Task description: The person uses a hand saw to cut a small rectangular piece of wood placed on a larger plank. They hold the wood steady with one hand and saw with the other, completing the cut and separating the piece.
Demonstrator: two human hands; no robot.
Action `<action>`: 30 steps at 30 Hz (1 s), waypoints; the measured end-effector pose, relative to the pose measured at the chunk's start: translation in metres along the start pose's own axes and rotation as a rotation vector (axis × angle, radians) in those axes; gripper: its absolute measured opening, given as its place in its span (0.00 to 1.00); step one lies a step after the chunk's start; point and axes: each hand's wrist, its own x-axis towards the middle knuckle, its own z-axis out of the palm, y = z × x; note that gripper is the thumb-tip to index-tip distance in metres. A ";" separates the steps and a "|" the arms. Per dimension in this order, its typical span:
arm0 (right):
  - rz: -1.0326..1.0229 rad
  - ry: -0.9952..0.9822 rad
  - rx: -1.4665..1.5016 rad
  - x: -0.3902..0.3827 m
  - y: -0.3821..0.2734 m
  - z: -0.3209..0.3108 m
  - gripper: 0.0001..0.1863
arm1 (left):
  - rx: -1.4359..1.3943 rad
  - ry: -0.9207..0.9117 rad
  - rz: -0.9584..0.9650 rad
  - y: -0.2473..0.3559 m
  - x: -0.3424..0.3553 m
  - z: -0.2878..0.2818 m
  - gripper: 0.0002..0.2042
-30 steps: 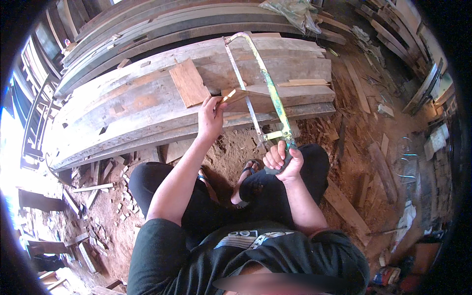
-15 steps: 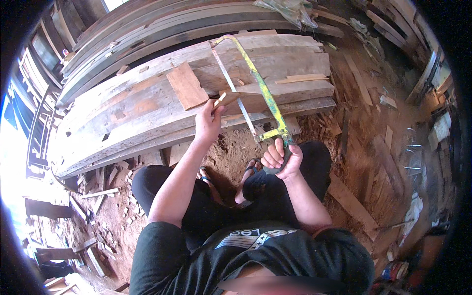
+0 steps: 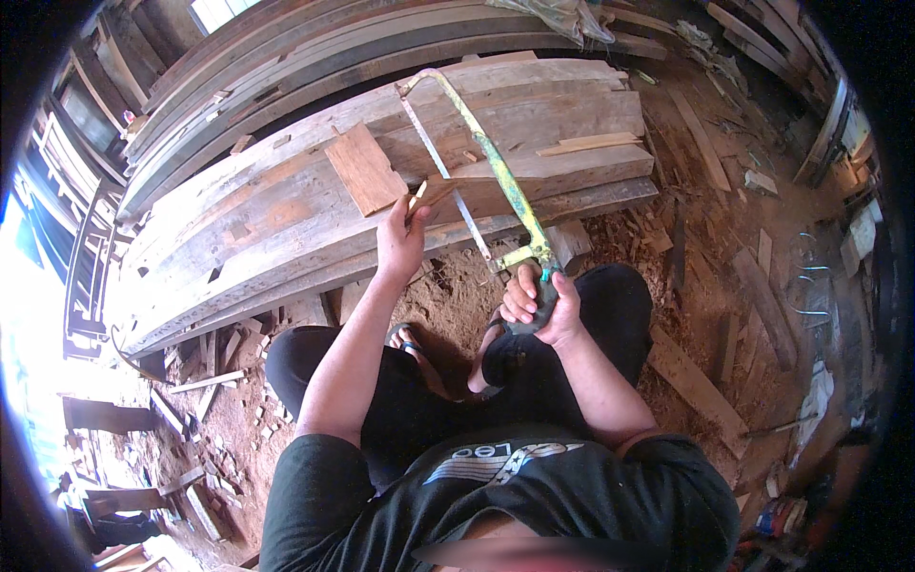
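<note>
Planks (image 3: 257, 229) of weathered wood lie stacked across the upper left, with a flat reddish board offcut (image 3: 365, 170) resting on top of them. Just right of that offcut, the left hand (image 3: 400, 243) pinches a small wooden piece (image 3: 431, 194) against the stack, fingers closed on it, while the thin blade of a hacksaw (image 3: 477, 153) with a yellow-green frame crosses that piece. Further right and lower, the right hand (image 3: 540, 303) is wrapped tight around the saw's handle, above the person's bent knees and sandalled feet on sawdust-covered ground (image 3: 667, 248).

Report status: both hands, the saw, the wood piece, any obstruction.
Left hand pinning small wood piece. Right hand gripping hacksaw. Blade on the piece. Nothing blocking.
</note>
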 end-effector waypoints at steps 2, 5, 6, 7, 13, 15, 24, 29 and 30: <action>0.020 0.011 -0.029 0.000 0.001 0.001 0.28 | 0.025 0.001 -0.017 -0.002 0.001 0.000 0.18; 0.060 -0.003 -0.042 0.000 0.001 -0.001 0.28 | 0.008 -0.009 -0.050 -0.004 0.001 0.000 0.19; 0.069 -0.023 -0.043 0.001 0.000 -0.002 0.28 | 0.008 -0.010 -0.051 -0.005 0.001 0.000 0.19; 0.068 -0.055 -0.039 0.001 0.000 -0.003 0.28 | 0.008 -0.007 -0.051 -0.006 0.001 0.000 0.19; 0.097 -0.061 -0.043 0.002 0.001 -0.008 0.26 | -0.001 -0.004 -0.039 -0.007 0.001 -0.001 0.19; 0.106 -0.066 -0.045 0.003 0.002 -0.008 0.25 | -0.014 -0.007 -0.041 -0.007 0.000 -0.001 0.19; 0.111 -0.074 -0.046 0.003 0.005 -0.008 0.25 | -0.067 0.000 -0.037 -0.011 0.000 0.001 0.19; 0.129 -0.082 -0.070 0.003 0.009 -0.008 0.25 | -0.034 0.010 -0.024 -0.016 0.000 0.001 0.19; 0.131 -0.087 -0.076 0.003 0.010 -0.008 0.25 | -0.047 0.006 -0.006 -0.016 0.000 0.001 0.19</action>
